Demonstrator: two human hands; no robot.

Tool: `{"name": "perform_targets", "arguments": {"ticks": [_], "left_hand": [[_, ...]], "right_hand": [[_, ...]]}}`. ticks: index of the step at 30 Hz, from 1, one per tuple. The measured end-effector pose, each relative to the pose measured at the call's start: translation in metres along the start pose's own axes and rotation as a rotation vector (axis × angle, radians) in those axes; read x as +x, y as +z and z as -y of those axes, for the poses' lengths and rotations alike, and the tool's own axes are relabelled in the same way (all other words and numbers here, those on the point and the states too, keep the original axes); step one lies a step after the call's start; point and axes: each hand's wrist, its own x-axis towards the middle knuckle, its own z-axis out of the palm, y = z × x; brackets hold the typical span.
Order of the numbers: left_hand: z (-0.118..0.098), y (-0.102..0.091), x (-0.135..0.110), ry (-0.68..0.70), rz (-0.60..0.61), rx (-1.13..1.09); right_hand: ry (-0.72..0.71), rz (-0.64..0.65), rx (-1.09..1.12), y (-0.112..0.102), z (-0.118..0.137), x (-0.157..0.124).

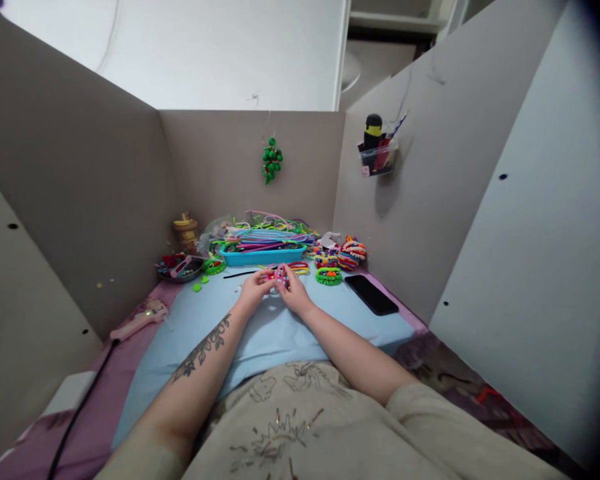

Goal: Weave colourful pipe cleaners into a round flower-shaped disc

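Observation:
Over the middle of the light blue cloth (250,347), my left hand (256,291) and my right hand (295,292) meet at the fingertips. Between them is a small pink craft piece (281,275), apparently of bent pipe cleaner; fingers cover much of it. Both hands are closed on this piece. A black pipe cleaner (240,274) lies just left of it. Red and yellow pipe cleaners (299,268) lie right behind my fingers. Near my right hand sits a green fuzzy craft piece (329,276) with an orange spot.
Behind stands a blue tray (263,256) heaped with pipe cleaners. A dark bowl (180,270) and a pink glue gun (139,321) with a black cord are left. Right are a phone (371,295) and multicoloured pieces (351,253). Grey panels (250,167) enclose three sides.

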Motion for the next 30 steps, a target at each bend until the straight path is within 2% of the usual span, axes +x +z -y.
{"name": "perform_targets", "arguments": {"ticks": [5,7,9,14,17,19,25,30], "left_hand": [[0.000,0.001,0.000,0.015,-0.010,-0.008],[0.000,0.001,0.000,0.032,-0.032,-0.005],[0.001,0.001,0.001,0.063,-0.080,-0.003],[0.002,-0.007,0.007,0.177,-0.270,0.008],[0.004,-0.011,0.009,0.223,-0.310,0.035],[0.004,-0.011,0.009,0.249,-0.279,0.058],[0.003,-0.001,0.001,0.323,-0.097,0.175],[0.000,0.003,-0.007,0.364,-0.004,0.280]], "right_hand": [[-0.058,-0.107,-0.086,-0.009,0.004,0.001],[-0.080,-0.103,-0.109,-0.012,0.006,0.001],[-0.121,-0.048,-0.118,-0.012,0.009,-0.002],[-0.280,0.190,-0.097,-0.005,0.021,-0.012],[-0.318,0.251,-0.070,-0.002,0.023,-0.015],[-0.292,0.209,-0.054,-0.001,0.021,-0.013],[-0.108,-0.078,-0.043,-0.006,0.004,-0.001],[-0.057,-0.132,-0.037,-0.007,0.005,0.001]]}}
